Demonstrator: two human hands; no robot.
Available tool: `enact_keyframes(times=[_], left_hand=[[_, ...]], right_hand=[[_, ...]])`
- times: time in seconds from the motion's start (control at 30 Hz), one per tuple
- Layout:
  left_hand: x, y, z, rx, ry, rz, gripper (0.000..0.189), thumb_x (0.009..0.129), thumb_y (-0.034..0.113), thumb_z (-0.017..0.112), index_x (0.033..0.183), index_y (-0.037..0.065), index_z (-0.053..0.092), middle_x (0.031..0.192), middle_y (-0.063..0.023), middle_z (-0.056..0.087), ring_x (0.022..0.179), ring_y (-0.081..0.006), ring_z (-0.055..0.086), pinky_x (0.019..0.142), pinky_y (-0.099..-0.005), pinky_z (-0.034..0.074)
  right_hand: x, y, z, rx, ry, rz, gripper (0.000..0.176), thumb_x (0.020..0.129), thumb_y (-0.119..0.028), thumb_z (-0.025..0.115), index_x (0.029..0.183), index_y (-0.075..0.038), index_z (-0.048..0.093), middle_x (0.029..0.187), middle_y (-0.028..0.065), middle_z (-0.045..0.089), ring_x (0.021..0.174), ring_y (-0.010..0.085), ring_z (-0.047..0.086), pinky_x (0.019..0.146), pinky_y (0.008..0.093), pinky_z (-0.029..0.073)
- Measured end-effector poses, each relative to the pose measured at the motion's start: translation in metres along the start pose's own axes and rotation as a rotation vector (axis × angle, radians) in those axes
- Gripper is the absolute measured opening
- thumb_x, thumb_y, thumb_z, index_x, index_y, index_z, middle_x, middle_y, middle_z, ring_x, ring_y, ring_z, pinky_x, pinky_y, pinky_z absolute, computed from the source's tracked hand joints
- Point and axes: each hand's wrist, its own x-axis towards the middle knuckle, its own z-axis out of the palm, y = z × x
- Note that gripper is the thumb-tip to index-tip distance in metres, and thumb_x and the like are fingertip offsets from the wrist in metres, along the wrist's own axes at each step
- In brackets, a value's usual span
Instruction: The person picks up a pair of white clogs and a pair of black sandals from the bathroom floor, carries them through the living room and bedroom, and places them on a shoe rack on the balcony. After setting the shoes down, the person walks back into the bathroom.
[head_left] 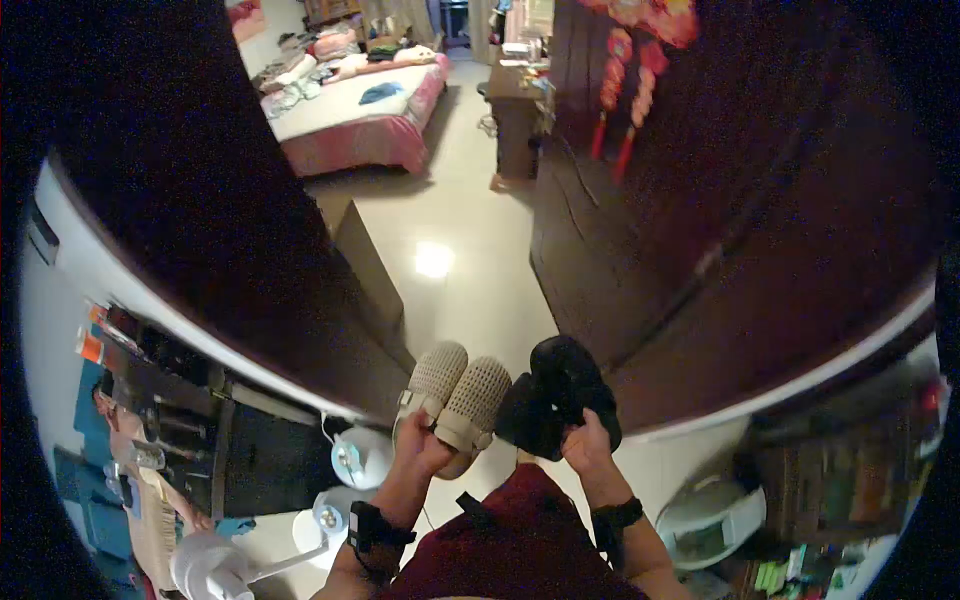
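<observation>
My left hand (426, 446) is closed on a pair of beige slippers (483, 392) with woven-looking, hole-patterned uppers and side buckles. Their toes point away from me, and the two lie side by side. In my right hand (588, 440) is a pair of black slippers (570, 375), dark and soft-looking, gripped at the near side. Both pairs are held up in front of my body, close to each other at the middle. The fingers under the slippers are partly hidden.
Ahead, a doorway with a dark door (680, 230) and red hanging ornaments (612, 80) leads into a bedroom. A bed (350, 105) and a desk (516, 130) stand there. Low on the left is a white fan (208, 570); a pale basin (720, 530) lies right.
</observation>
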Motion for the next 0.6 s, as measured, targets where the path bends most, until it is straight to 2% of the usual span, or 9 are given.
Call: enact_keyframes(times=[0.03, 0.1, 0.13, 0.23, 0.27, 0.37, 0.47, 0.53, 0.6], left_hand=[[0.026, 0.014, 0.015, -0.025, 0.015, 0.04, 0.052, 0.081, 0.022, 0.036, 0.129, 0.003, 0.028, 0.131, -0.0191, 0.034, 0.12, -0.0359, 0.034, 0.1, -0.0539, 0.024], [0.05, 0.035, 0.03, -0.088, 0.064, 0.096, 0.061, 0.073, 0.02, 0.049, 0.128, 0.003, 0.031, 0.129, -0.019, 0.037, 0.119, -0.0354, 0.036, 0.098, -0.0542, 0.026], [0.07, 0.051, 0.042, -0.145, 0.067, 0.058, 0.061, 0.072, 0.022, 0.048, 0.127, 0.002, 0.032, 0.129, -0.0196, 0.037, 0.118, -0.0363, 0.037, 0.099, -0.0536, 0.026], [0.139, 0.097, 0.055, -0.114, 0.131, 0.173, 0.05, 0.083, 0.027, 0.034, 0.126, 0.002, 0.031, 0.13, -0.0192, 0.035, 0.119, -0.0368, 0.035, 0.1, -0.0534, 0.024], [0.159, 0.109, 0.057, -0.113, 0.129, 0.206, 0.05, 0.083, 0.027, 0.035, 0.126, 0.002, 0.031, 0.13, -0.019, 0.035, 0.118, -0.0369, 0.035, 0.1, -0.0533, 0.024], [0.212, 0.143, 0.087, -0.111, 0.095, 0.26, 0.05, 0.083, 0.028, 0.035, 0.126, 0.003, 0.031, 0.131, -0.0191, 0.034, 0.119, -0.037, 0.035, 0.1, -0.0534, 0.024], [0.28, 0.199, 0.103, -0.168, 0.077, 0.277, 0.05, 0.084, 0.029, 0.033, 0.127, 0.003, 0.031, 0.132, -0.0189, 0.033, 0.12, -0.0367, 0.034, 0.1, -0.0533, 0.023], [0.333, 0.239, 0.119, -0.227, 0.068, 0.233, 0.052, 0.082, 0.029, 0.035, 0.127, 0.003, 0.032, 0.131, -0.0197, 0.035, 0.119, -0.0373, 0.034, 0.099, -0.0542, 0.023], [0.372, 0.262, 0.135, -0.263, 0.099, 0.221, 0.052, 0.083, 0.03, 0.034, 0.127, 0.003, 0.031, 0.131, -0.0195, 0.034, 0.12, -0.0372, 0.033, 0.1, -0.054, 0.023]], right_hand=[[0.034, -0.012, 0.017, -0.019, -0.017, 0.01, 0.042, 0.088, -0.026, 0.036, 0.123, -0.003, 0.036, 0.12, 0.0151, 0.044, 0.111, 0.0306, 0.042, 0.099, 0.0443, 0.03], [0.072, -0.027, 0.047, -0.14, 0.12, 0.113, 0.04, 0.088, -0.026, 0.037, 0.121, -0.003, 0.039, 0.117, 0.0145, 0.047, 0.109, 0.0304, 0.044, 0.098, 0.0443, 0.032], [0.102, -0.039, 0.071, -0.159, 0.104, 0.122, 0.039, 0.087, -0.025, 0.037, 0.119, -0.003, 0.041, 0.115, 0.0141, 0.048, 0.108, 0.0302, 0.046, 0.097, 0.0442, 0.033], [0.169, -0.062, 0.143, -0.125, -0.052, 0.118, 0.035, 0.086, -0.024, 0.039, 0.114, -0.004, 0.047, 0.109, 0.0128, 0.053, 0.102, 0.0296, 0.05, 0.093, 0.0436, 0.038], [0.193, -0.068, 0.16, -0.133, -0.013, 0.116, 0.03, 0.085, -0.022, 0.043, 0.108, -0.004, 0.051, 0.102, 0.0106, 0.056, 0.094, 0.0275, 0.054, 0.086, 0.0416, 0.043], [0.252, -0.086, 0.219, -0.196, 0.041, 0.131, 0.026, 0.084, -0.022, 0.044, 0.103, -0.005, 0.052, 0.095, 0.0085, 0.058, 0.086, 0.0243, 0.056, 0.079, 0.0382, 0.046], [0.332, -0.093, 0.271, -0.252, 0.114, 0.189, 0.023, 0.084, -0.022, 0.045, 0.1, -0.007, 0.053, 0.088, 0.0066, 0.058, 0.077, 0.0215, 0.056, 0.069, 0.034, 0.047], [0.392, -0.095, 0.301, -0.247, 0.09, 0.171, 0.023, 0.084, -0.024, 0.045, 0.099, -0.008, 0.053, 0.086, 0.0061, 0.058, 0.074, 0.0207, 0.055, 0.065, 0.0325, 0.045], [0.44, -0.1, 0.302, -0.26, 0.088, 0.17, 0.024, 0.084, -0.026, 0.046, 0.1, -0.009, 0.053, 0.086, 0.0058, 0.058, 0.073, 0.0203, 0.055, 0.063, 0.0318, 0.045]])
